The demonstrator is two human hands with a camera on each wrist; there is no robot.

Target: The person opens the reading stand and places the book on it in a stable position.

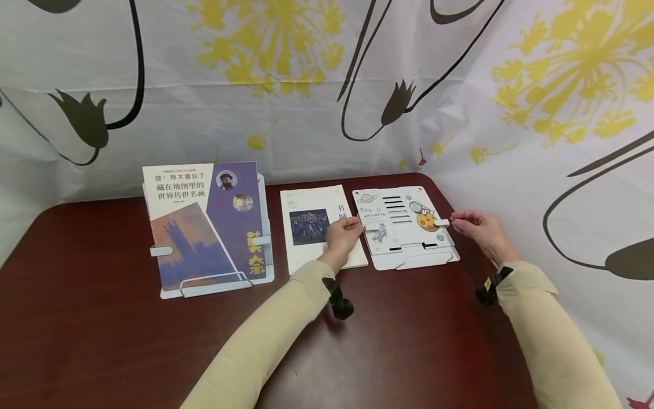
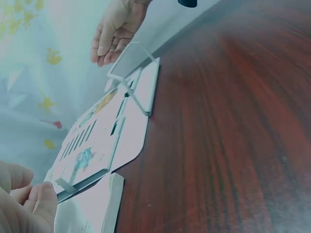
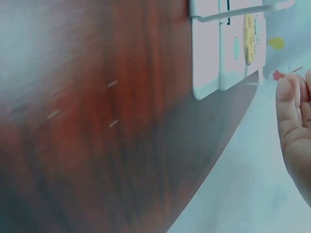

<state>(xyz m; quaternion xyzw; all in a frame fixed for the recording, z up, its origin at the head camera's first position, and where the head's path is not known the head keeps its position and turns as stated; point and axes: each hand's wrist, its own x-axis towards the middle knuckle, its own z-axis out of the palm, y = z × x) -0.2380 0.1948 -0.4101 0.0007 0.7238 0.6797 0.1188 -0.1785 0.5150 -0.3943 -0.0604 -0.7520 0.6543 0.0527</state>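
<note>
A white book stand [image 1: 380, 260] printed with planets and "Tiny universe" lies at the right of the table. Small white clips stick out at its two sides, a left clip [image 1: 372, 228] and a right clip [image 1: 441, 222]. My left hand [image 1: 341, 241] is over the white book [image 1: 306, 250], its loosely bent fingertips close beside the left clip. Past the stand's other edge, my right hand [image 1: 482, 233] has relaxed fingers near the right clip. In the left wrist view, a wire bracket [image 2: 144, 103] rises from the stand's lower edge, and the right hand [image 2: 119, 29] looks apart from the stand.
To the left, a second stand holds a purple and white book [image 1: 225, 227] with side clips and a front wire. The dark red table [image 1: 102, 335] reaches toward me. A patterned cloth [image 1: 306, 136] hangs behind and along the right side.
</note>
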